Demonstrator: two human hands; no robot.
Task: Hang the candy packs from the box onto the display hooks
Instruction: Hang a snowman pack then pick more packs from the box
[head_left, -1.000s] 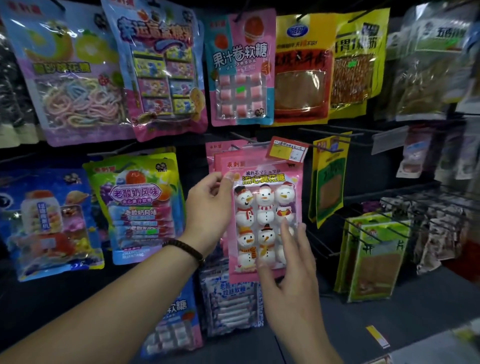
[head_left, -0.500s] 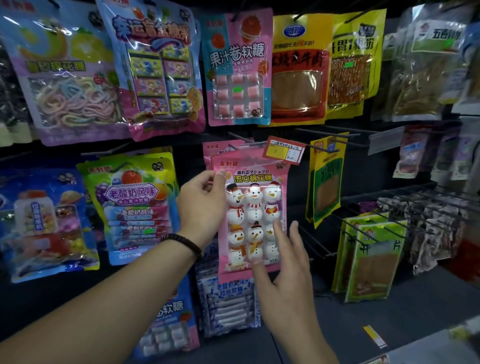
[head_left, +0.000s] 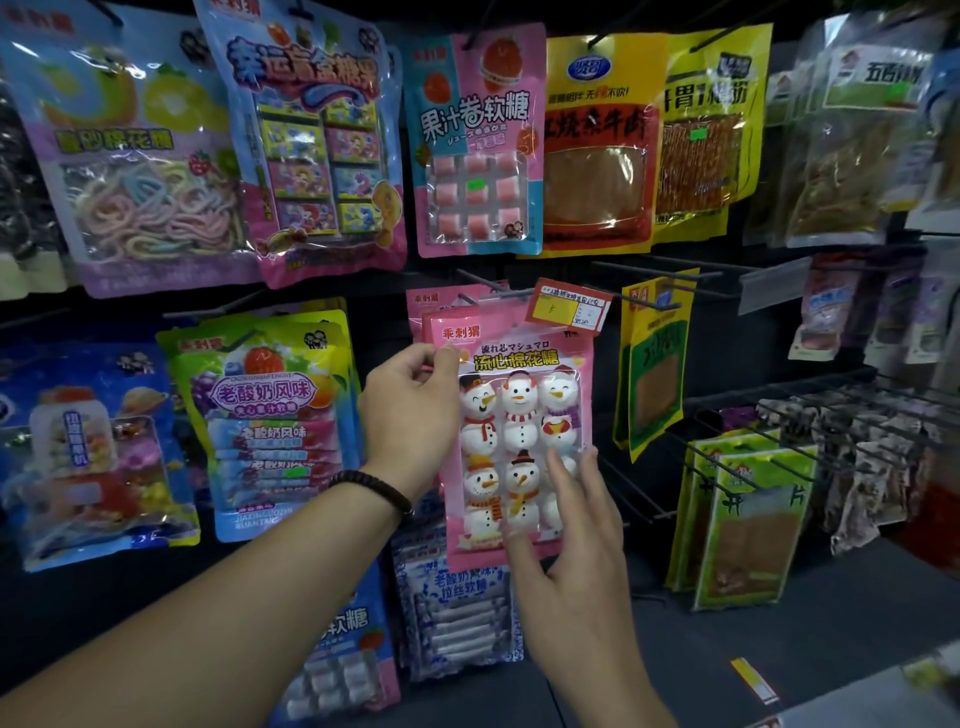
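At the far left a blue pack (head_left: 88, 457) is hung on the dark display wall, and just to its right a green-topped candy pack (head_left: 265, 415) is seen on its own peg. From the near left corner the left forearm is stretched up and to the right across the view, and a dark beaded bracelet (head_left: 371, 488) is worn at the wrist. The left hand (head_left: 410, 410) is raised with its back towards the camera and its fingers curled. The left edge of the snowman candy pack (head_left: 519, 431) is pinched between thumb and fingers, close to the top corner.

The pink pack is held upright and flat against the wall in the middle row. Its upper edge is brought up to the display hook (head_left: 498, 293), just beneath a red and yellow price tag (head_left: 569, 310). Whether the hook is passed through the pack's hole cannot be told. A second pink pack (head_left: 426, 301) is seen just behind it on the same hook, and a blue-and-white pack (head_left: 457, 613) is hung below.

The right hand (head_left: 576, 566) is brought up from the near right. Its fingers (head_left: 563, 478) are kept straight, slightly spread and laid flat on the lower front of the snowman pack, nothing being gripped. Further right a yellow-green pack (head_left: 654, 374) is hung on the next hook, and green packs (head_left: 748, 519) are lined up lower down.
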